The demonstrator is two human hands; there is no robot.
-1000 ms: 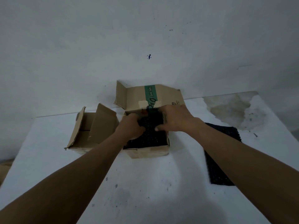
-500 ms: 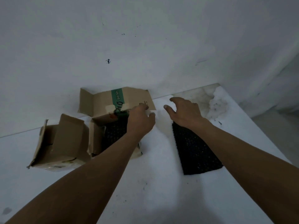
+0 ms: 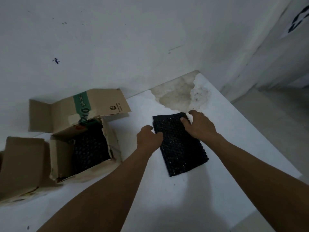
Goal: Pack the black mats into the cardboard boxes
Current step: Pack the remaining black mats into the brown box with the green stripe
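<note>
A black studded mat (image 3: pixel 179 146) lies flat on the white table (image 3: pixel 167 198), right of centre. My left hand (image 3: pixel 148 138) grips its left edge near the far end. My right hand (image 3: pixel 199 126) holds its far right corner, fingers curled over the edge. To the left stands an open cardboard box (image 3: pixel 113 148) with a green stripe on its raised flap; another black mat (image 3: pixel 90 148) lies inside it. A second cardboard box (image 3: pixel 20 168) sits at the far left with its flaps partly folded over, so its inside is hidden.
A white wall (image 3: pixel 117 39) rises right behind the table. A brownish stain (image 3: pixel 175 96) marks the table's far right corner. The table's right edge (image 3: pixel 267 139) drops to the floor beyond it.
Both hands left the green-striped box, where a mat now lies, and moved right to the mat on the table. They now grip its far end. The view swung right.
</note>
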